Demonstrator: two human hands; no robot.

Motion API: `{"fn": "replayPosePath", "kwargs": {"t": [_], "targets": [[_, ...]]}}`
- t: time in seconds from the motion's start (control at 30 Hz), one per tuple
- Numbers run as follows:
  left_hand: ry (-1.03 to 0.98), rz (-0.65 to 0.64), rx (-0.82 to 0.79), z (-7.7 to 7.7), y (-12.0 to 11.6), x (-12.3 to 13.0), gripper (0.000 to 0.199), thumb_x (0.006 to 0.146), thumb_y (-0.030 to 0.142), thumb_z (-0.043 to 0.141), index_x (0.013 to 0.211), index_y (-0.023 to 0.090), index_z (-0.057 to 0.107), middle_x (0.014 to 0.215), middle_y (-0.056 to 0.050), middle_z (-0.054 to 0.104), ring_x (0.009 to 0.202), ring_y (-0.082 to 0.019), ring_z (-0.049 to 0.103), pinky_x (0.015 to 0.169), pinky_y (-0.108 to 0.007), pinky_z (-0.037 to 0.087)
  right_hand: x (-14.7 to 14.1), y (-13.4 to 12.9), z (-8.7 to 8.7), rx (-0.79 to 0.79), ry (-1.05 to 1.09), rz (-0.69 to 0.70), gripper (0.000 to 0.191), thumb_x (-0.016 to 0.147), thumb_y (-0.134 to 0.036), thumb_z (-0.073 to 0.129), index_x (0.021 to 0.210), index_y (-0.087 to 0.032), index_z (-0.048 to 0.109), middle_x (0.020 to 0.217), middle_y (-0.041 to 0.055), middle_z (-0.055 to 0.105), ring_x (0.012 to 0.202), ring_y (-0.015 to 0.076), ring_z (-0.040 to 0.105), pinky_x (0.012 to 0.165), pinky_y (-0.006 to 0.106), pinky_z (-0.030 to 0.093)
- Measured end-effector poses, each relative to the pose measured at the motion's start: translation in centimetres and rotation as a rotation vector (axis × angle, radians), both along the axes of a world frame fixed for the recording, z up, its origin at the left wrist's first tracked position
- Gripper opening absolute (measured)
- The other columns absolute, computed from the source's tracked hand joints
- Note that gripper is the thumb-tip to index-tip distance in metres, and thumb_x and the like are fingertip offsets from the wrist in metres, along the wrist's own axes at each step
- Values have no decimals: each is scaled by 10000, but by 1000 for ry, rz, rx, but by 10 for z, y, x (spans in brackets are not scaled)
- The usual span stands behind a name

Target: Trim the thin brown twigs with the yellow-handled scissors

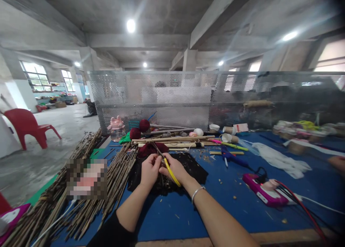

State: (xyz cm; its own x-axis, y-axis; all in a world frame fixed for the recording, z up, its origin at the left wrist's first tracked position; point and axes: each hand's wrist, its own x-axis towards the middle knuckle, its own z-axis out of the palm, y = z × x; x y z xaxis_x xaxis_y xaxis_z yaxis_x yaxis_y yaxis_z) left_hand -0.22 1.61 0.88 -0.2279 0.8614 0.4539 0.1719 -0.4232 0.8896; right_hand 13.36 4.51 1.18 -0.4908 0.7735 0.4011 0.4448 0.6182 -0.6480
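My right hand (176,169) is closed around a pair of scissors with yellow handles (172,176); the dark blades point up and away from me. Right beside it, my left hand (149,171) has its fingers pinched together, and what they hold is too small and hidden to make out. Both hands are over a black cloth (195,166) with dark scraps scattered on it. Just beyond the fingers lies a dark red ball of yarn or cloth (159,147). Thin brown sticks (118,180) lie in a loose pile left of my left hand.
A blue glue gun (233,159), a clear plastic bag (280,159) and a purple power strip (265,191) with cords are to the right. Poles (172,145) and a pink-topped jar (116,128) lie before a perforated metal screen (183,96). Another person's hand (336,162) shows at far right.
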Motion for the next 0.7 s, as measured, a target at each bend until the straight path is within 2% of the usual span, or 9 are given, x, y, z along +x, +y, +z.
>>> {"fn": "replayPosePath", "kwargs": {"t": [0.13,0.27,0.37,0.47,0.6,0.7], "targets": [[-18,-2,-9,-1,1,0,254,742,369,572,827,136,626,681,-28,636,592,-126,560,597,-228,463,-2,2,-3,74,6,5,683,669,-531,652,1183,-148,416,1103,126,531,995,228,519,866,354,410],[-59,-22,-12,0,0,1,240,726,362,590,802,138,627,696,-33,644,619,-131,575,620,-231,471,-4,3,-5,107,-2,-2,750,646,-550,662,1217,-144,394,1153,147,491,1086,258,458,936,412,365],[-74,-42,-23,1,0,2,225,727,358,589,773,141,619,678,-23,638,623,-130,578,625,-228,463,-5,3,-6,93,26,-10,695,668,-540,652,1195,-153,417,1098,123,522,990,231,506,871,370,406],[-66,-29,-28,0,1,3,212,732,356,584,736,146,607,646,-9,623,605,-123,566,612,-220,448,-6,1,-6,57,69,6,583,709,-527,623,1137,-169,453,960,65,570,813,173,536,737,283,432],[-63,-9,-21,0,0,2,207,738,357,579,714,152,591,633,3,602,596,-115,543,607,-215,434,-7,-1,-7,42,98,9,511,722,-530,607,1056,-165,477,722,-16,541,613,113,458,561,204,368],[-58,-6,-14,2,-1,2,202,744,353,575,731,152,594,647,3,602,606,-115,541,611,-215,429,-8,-2,-6,48,106,5,500,716,-534,610,1024,-158,493,627,-43,483,551,98,394,510,195,319]]}}
